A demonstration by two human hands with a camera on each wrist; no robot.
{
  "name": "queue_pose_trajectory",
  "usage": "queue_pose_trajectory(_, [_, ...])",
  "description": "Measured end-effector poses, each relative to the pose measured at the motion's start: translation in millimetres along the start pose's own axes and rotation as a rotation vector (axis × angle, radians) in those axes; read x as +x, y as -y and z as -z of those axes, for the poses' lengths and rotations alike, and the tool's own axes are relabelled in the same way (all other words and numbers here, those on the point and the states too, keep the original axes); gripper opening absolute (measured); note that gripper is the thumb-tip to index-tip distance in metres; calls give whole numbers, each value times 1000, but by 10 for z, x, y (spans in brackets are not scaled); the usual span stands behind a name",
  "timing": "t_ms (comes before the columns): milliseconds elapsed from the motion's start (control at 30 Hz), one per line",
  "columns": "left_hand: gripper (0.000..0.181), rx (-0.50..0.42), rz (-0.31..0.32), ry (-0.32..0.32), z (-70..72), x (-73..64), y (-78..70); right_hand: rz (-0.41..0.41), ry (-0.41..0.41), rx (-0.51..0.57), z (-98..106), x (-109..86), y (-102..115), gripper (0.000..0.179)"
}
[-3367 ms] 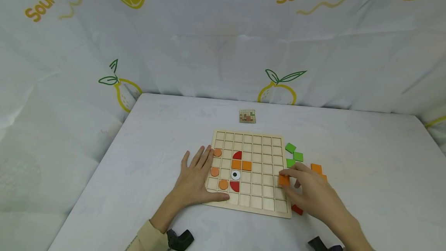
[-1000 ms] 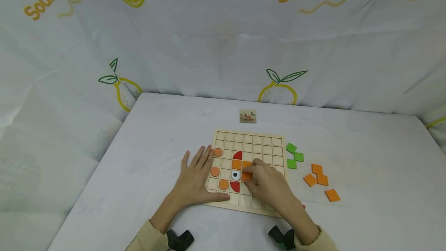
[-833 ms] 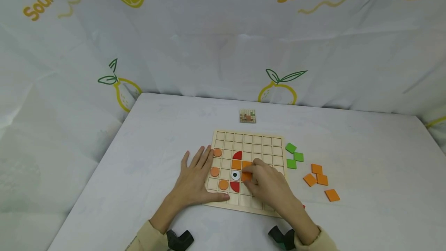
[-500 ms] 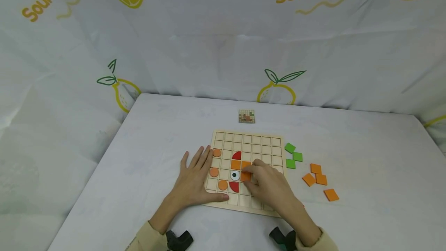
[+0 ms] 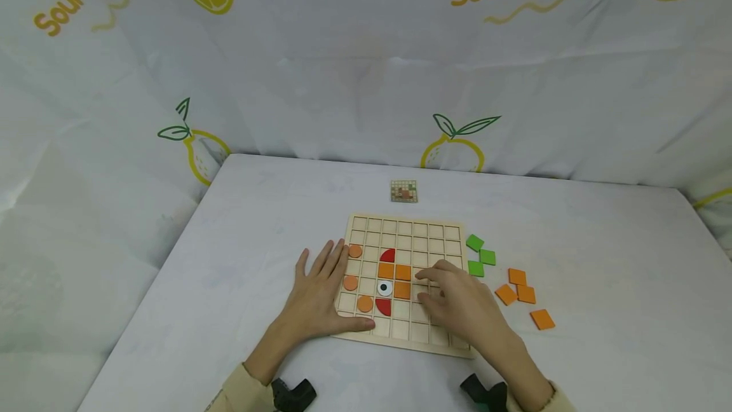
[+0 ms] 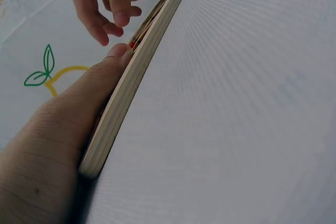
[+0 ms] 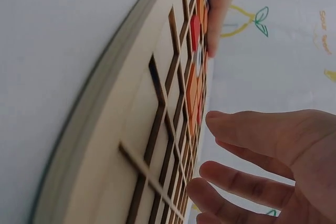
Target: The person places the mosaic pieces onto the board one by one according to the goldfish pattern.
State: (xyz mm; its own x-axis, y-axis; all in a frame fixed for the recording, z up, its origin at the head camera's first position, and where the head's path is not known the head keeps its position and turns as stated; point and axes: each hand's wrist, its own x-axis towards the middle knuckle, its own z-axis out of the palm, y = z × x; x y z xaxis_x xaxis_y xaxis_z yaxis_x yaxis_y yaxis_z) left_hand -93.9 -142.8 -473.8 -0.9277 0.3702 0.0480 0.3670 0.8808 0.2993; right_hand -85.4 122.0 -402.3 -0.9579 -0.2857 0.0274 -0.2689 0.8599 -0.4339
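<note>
My left hand point(image 5: 316, 297) lies spread on the left edge of a wooden grid board point(image 5: 420, 333), thumb along the near rim. Over the board's right half hovers my right hand point(image 5: 464, 302), its fingers relaxed with nothing between them; the right wrist view shows a gap between thumb and fingers. Set in the grid are orange squares, one orange square tile point(image 5: 402, 290) being nearest the right fingertips. Beside it sit a white eye disc point(image 5: 385, 288), a red quarter-circle point(image 5: 383, 307) and another red quarter-circle point(image 5: 388, 255). Orange discs point(image 5: 365, 303) fill cells near the left hand.
Right of the board lie green square tiles point(image 5: 487, 257) and several loose orange square tiles point(image 5: 526, 294). A small pattern card point(image 5: 404, 191) rests beyond the board. A printed cloth hangs behind the white table point(image 5: 286, 208).
My right hand carried an orange square from the board's right edge into the cell right of the eye disc, then let go and drew back rightward. The left hand stayed put.
</note>
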Motion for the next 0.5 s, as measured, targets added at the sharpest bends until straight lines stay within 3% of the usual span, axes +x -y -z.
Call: queue_pose_trajectory(500, [137, -15, 0, -2, -11, 2, 9, -152, 45, 60, 270, -171, -456, 35])
